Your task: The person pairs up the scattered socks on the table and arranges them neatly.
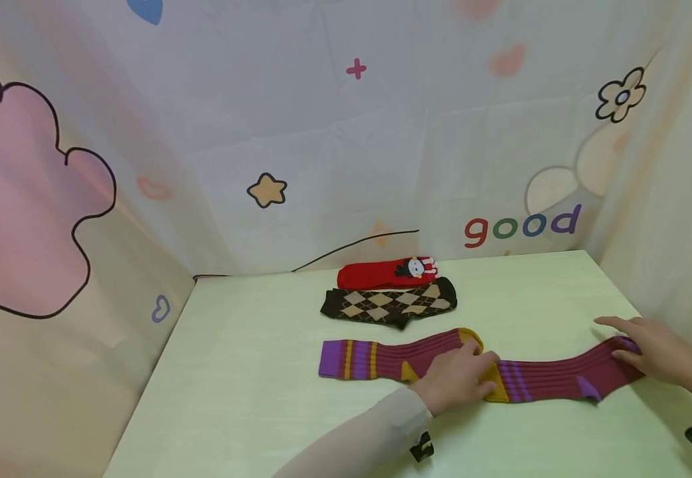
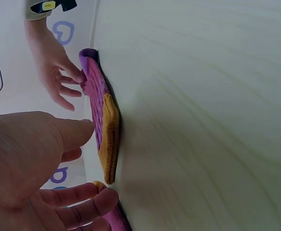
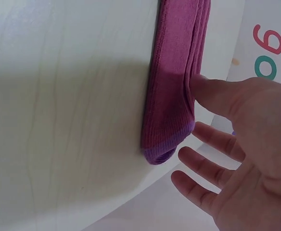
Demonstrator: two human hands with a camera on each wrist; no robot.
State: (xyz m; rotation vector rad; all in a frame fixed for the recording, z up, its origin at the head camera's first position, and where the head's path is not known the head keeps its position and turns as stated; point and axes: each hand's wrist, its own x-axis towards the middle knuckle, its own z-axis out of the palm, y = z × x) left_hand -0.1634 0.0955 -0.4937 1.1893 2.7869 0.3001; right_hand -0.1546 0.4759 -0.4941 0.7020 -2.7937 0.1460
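Two ribbed burgundy socks lie end to end across the table. The left sock [image 1: 382,359] has a purple cuff with yellow stripes and a yellow heel and toe. On the right sock [image 1: 552,380] the cuff is yellow, while the heel and toe are purple. My left hand [image 1: 456,378] is over where toe and cuff meet, its fingers loosely bent and spread; in the left wrist view its thumb is right at the yellow cuff [image 2: 110,139]. My right hand [image 1: 665,352] is at the purple toe [image 3: 167,144], fingers spread, thumb against the sock's side in the right wrist view.
Behind the burgundy socks lies a pair of dark argyle socks [image 1: 390,304], folded flat. Behind these, red socks [image 1: 370,274] with a cartoon figure lie near the table's back edge. A printed curtain [image 1: 334,133] surrounds the pale table [image 1: 232,372] at the back and sides.
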